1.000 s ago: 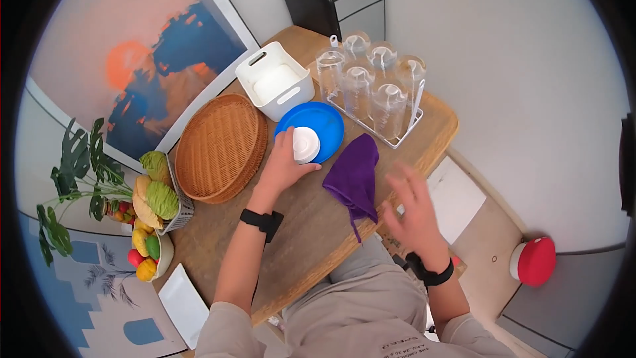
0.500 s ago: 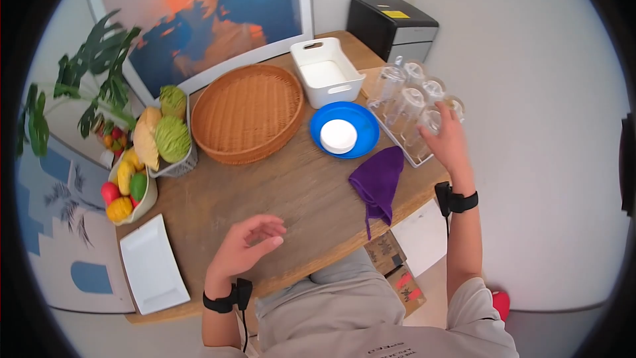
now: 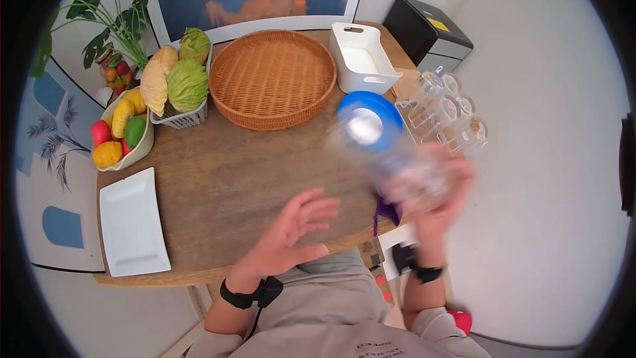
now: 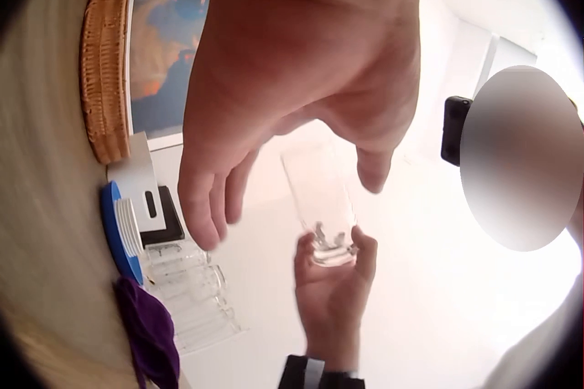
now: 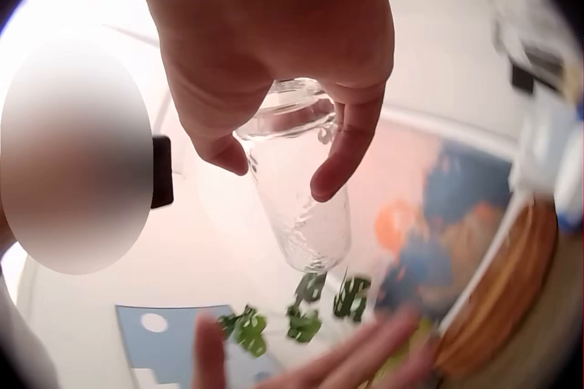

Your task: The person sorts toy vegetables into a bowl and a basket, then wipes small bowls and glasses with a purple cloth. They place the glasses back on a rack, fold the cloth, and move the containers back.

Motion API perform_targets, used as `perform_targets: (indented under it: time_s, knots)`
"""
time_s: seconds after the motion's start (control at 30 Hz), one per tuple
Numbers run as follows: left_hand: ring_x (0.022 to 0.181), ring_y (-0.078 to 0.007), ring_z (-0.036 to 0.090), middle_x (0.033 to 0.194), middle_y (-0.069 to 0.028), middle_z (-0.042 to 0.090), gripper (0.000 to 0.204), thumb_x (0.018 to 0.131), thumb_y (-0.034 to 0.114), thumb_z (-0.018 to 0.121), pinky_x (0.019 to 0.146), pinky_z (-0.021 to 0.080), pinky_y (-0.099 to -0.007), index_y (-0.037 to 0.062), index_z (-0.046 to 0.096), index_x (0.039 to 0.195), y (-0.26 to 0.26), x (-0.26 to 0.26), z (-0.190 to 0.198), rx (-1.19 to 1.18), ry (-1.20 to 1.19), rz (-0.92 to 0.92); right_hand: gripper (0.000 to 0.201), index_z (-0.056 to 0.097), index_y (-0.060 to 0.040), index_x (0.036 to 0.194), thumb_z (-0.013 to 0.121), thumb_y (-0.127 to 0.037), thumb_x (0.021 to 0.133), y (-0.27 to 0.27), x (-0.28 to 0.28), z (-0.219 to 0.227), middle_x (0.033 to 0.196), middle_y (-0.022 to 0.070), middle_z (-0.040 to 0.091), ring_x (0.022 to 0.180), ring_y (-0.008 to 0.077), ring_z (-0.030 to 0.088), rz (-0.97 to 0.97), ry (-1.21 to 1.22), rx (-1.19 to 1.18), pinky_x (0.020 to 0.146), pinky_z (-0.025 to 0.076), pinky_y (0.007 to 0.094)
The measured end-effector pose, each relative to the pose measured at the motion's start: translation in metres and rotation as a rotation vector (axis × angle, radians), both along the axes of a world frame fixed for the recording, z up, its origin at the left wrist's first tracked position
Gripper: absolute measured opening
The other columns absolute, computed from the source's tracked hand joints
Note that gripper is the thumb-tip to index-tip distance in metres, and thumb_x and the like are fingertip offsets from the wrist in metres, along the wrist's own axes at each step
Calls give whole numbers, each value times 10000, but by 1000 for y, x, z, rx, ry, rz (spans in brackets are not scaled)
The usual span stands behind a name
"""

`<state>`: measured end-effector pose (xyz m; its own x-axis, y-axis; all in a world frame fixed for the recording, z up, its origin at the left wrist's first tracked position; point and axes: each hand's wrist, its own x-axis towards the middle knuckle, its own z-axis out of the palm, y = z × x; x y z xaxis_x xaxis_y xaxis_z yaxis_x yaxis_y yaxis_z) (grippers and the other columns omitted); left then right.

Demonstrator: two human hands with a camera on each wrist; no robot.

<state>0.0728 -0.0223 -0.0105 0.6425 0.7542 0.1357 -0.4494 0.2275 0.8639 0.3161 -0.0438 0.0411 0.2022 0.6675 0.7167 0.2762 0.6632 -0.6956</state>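
My right hand point(image 3: 440, 189) grips a clear drinking glass point(image 5: 301, 216) by one end, fingers and thumb on opposite sides of it. The glass is up off the table and blurred in the head view, its far end slanting toward my left side. My left hand point(image 3: 288, 232) hovers over the near part of the table, fingers spread and holding nothing. Beyond the glass lies a blue plate point(image 3: 392, 116) with a stack of small white dishes point(image 4: 130, 227) on it. A purple cloth point(image 4: 151, 334) is partly hidden behind my right hand.
More clear glasses point(image 3: 445, 107) hang on a rack at the right. Along the back are a round wicker tray point(image 3: 271, 76), a white bin point(image 3: 366, 83) and a basket of vegetables point(image 3: 187, 86). A fruit bowl point(image 3: 147, 142) and a white rectangular plate point(image 3: 136, 225) are at the left.
My left hand let go of the white dishes on the blue plate and drew back toward me. My right hand reached to the rack, took a glass and brought it back leftward.
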Motion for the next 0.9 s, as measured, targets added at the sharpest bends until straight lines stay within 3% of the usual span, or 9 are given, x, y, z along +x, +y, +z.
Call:
perform_targets:
  time_s: [0.07,0.13,0.27,0.4,0.5,0.7,0.73,0.83,0.9]
  knots:
    - [1297,-256,542,1414,-162,536,675,887,70,739,1077,450,-420,44,396,1469,3,5,-3,-167,-154,109,703,334,-140,1292,835,-151,799,0,-43,-34,1345,233,462,1225,279,544,189,-110,-115,912,537,414]
    - [1316,-284,537,1409,-182,537,666,866,51,743,1088,442,-438,37,420,1449,6,-3,-4,-441,-277,237,705,346,-127,1304,835,-131,796,5,-91,-69,1346,238,466,1293,314,493,284,54,-44,969,491,430]
    - [1311,-310,542,1384,-200,549,638,831,26,743,1083,453,-450,29,450,1398,15,-37,-26,-387,-140,364,563,506,-69,1231,833,-139,777,1,-87,-64,1316,176,521,1240,376,524,365,-162,-434,936,495,441]
    - [1223,-269,582,1281,-152,594,636,769,39,813,1053,459,-407,31,492,1319,28,-49,-31,-28,278,558,495,588,-45,1170,809,-161,743,5,-29,-75,1291,175,531,1177,402,525,-269,-721,-380,936,481,467]
    - [1167,-222,589,1219,-105,607,656,720,39,859,1027,456,-363,32,514,1278,39,-52,-26,210,603,634,553,585,-25,1228,774,-99,714,-5,14,-86,1258,185,548,1188,412,504,-676,-923,-508,974,456,457]
    - [1177,-210,585,1235,-98,610,697,690,56,875,1028,454,-357,37,511,1284,56,-49,-22,338,862,642,322,612,37,1150,643,64,831,-45,56,-112,1106,214,621,963,351,631,-564,-521,-691,816,540,409]
    - [1181,-214,586,1239,-102,612,702,685,57,877,1031,453,-360,40,511,1284,58,-48,-23,336,873,651,169,632,43,1077,599,56,912,-46,54,-108,1020,177,662,872,235,668,-581,-472,-617,712,545,331]
    - [1207,-240,592,1264,-120,614,726,682,64,879,1045,448,-364,47,499,1299,65,-50,-27,334,855,652,124,618,21,1090,566,16,977,-52,51,-112,1023,101,673,901,128,640,-540,36,-687,740,515,265]
    - [1237,-258,578,1275,-135,608,754,679,61,880,1054,442,-376,47,486,1322,70,-55,-31,319,891,660,131,591,18,1126,525,-7,1015,-48,46,-103,1015,65,668,894,87,614,-451,157,-588,780,494,234]
